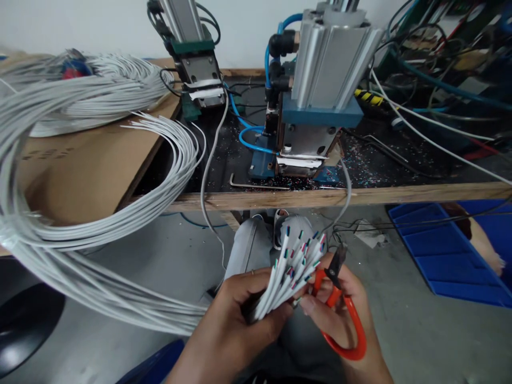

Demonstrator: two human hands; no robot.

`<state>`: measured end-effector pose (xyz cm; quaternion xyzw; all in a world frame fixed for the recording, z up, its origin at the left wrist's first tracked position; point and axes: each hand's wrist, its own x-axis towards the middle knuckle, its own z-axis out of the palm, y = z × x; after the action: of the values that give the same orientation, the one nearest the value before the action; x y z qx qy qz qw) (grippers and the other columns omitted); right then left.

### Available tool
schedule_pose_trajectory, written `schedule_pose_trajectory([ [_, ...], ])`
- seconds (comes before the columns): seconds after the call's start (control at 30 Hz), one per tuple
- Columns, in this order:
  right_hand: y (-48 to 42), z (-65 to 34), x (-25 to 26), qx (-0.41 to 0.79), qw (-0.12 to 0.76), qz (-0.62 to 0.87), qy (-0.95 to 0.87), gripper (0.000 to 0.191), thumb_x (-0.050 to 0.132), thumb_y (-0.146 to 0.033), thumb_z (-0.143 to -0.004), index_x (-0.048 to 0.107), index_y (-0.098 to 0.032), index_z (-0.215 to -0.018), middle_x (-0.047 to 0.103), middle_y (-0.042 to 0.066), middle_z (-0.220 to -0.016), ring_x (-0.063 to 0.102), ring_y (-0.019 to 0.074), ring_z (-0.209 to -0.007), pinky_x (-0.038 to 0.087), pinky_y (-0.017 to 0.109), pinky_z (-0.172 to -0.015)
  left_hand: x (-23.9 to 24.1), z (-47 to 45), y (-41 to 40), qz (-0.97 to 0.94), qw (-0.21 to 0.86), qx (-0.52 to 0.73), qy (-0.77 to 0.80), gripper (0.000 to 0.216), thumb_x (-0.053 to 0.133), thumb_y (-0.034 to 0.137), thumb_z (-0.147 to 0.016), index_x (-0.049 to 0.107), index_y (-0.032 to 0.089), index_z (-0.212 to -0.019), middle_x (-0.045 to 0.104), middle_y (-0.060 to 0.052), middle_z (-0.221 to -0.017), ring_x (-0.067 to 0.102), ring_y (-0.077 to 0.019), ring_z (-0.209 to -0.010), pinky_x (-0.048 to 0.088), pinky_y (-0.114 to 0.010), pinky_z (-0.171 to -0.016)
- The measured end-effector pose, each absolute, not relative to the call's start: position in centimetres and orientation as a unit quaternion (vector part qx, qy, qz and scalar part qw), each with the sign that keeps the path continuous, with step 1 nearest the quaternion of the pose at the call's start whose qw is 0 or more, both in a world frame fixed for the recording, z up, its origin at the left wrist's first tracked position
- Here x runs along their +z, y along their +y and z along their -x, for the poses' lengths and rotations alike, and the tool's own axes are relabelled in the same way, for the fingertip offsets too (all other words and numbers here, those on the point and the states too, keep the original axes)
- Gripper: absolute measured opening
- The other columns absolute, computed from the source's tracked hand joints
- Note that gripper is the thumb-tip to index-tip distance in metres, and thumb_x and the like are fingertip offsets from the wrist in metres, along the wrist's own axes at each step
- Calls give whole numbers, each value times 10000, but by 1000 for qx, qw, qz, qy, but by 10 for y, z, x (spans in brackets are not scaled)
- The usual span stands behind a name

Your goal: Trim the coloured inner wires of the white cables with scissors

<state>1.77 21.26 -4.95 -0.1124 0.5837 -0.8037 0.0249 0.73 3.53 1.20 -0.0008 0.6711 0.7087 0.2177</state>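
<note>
My left hand (244,309) is wrapped round a bundle of white cables (276,288) close to their cut ends. Small red, green, blue and black wire cores show at the tips, which point up and away from me. From the left hand the bundle runs back to a large coil at the left. My right hand (340,309) holds scissors with orange handles (354,333), their short dark blades pointing upward. The right thumb and fingertips are at the lower right edge of the bundle, by one cable end.
A workbench (256,200) with a wooden edge stands ahead. It carries two pneumatic presses (320,96), a hex key (256,185) and scattered coloured scraps. More coiled cable (108,96) lies on cardboard (76,165) at the left. A blue bin (448,256) is on the floor at the right.
</note>
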Motion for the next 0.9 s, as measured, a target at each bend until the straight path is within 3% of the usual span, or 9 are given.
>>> schedule_pose_trajectory([
  [0.1, 216, -23, -38, -700, -46, 79, 708, 110, 704, -271, -944, 607, -306, -983, 721, -51, -834, 719, 119, -701, 569, 175, -630, 6, -6, 32, 1, 210, 691, 692, 109, 706, 163, -857, 771, 224, -796, 585, 66, -697, 445, -129, -655, 406, -206, -639],
  [0.2, 220, -33, -30, -521, -148, 67, 838, 149, 727, -309, -867, 581, -290, -893, 644, -72, -716, 649, 129, -594, 538, 224, -550, 1, -7, 30, 10, 214, 672, 709, 71, 695, 202, -851, 738, 202, -794, 579, 55, -699, 460, -137, -672, 389, -215, -623],
  [0.33, 225, -45, -35, -344, -233, 139, 899, 209, 740, -343, -890, 577, -253, -986, 693, -14, -739, 653, 182, -591, 539, 340, -557, -2, -9, 29, 23, 222, 654, 723, 131, 702, 297, -868, 736, 177, -828, 666, 8, -767, 549, -183, -747, 431, -258, -678],
  [0.63, 217, -42, -37, -310, -294, 162, 889, 146, 716, -248, -919, 575, -217, -944, 706, -2, -737, 659, 146, -595, 564, 342, -656, -4, -9, 31, 68, 188, 674, 711, 72, 754, 247, -837, 792, 188, -822, 769, 1, -763, 665, -200, -756, 497, -253, -700],
  [0.9, 219, -38, -36, -291, -291, 173, 895, 167, 711, -198, -921, 547, -230, -927, 688, -2, -693, 639, 150, -551, 541, 320, -554, -5, -10, 30, 54, 157, 669, 724, 114, 758, 277, -893, 812, 201, -828, 765, -2, -779, 664, -200, -778, 508, -265, -739],
])
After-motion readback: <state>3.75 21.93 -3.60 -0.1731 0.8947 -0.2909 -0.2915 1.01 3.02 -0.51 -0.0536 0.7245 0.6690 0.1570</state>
